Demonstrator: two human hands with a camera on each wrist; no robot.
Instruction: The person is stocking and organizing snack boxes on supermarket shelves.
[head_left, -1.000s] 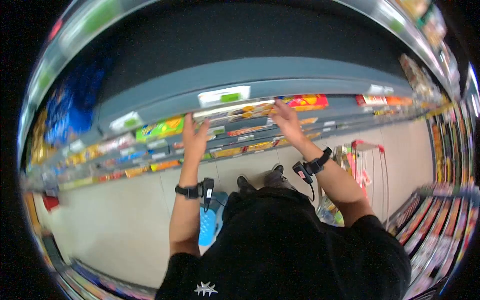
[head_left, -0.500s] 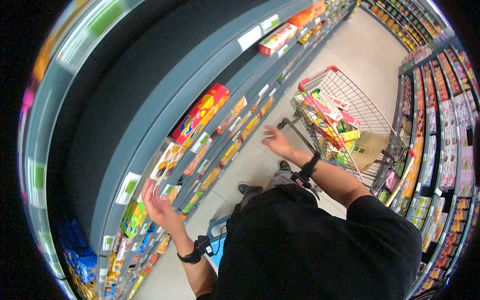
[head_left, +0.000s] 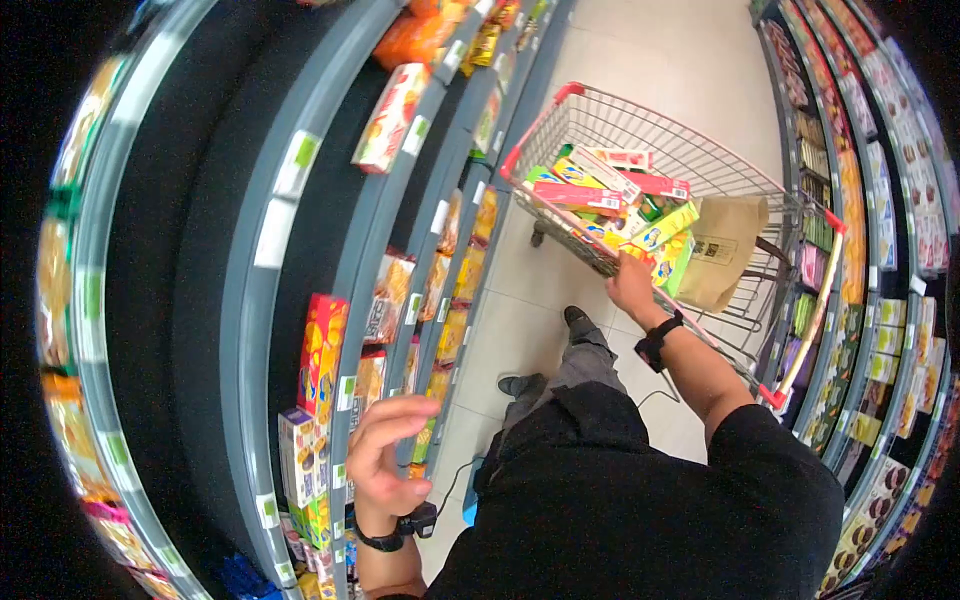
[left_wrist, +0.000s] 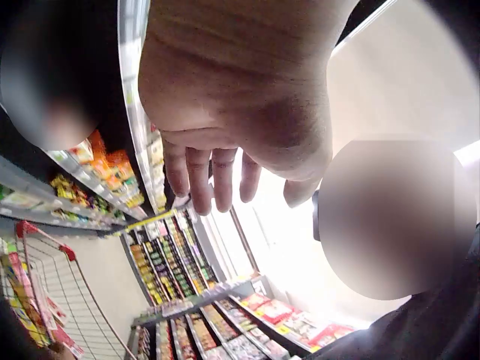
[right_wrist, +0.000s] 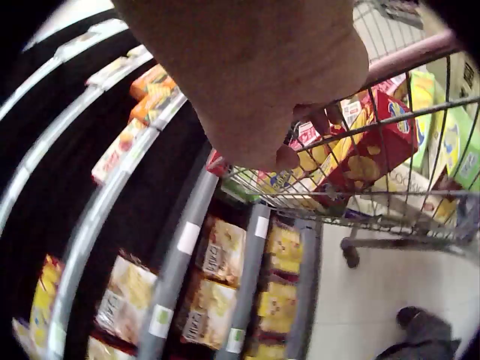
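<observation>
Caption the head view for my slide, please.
Right hand grips the side of a loaded shopping cart; empty left hand raised near the shelves.

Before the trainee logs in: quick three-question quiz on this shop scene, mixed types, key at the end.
1. True or false: the left hand is holding a box.
2. Which hand grips the cart?
3. Fill in: beside the boxes in the cart is a brown paper ____.

Key:
1. False; nothing is held there.
2. The right hand.
3. Bag.
</observation>
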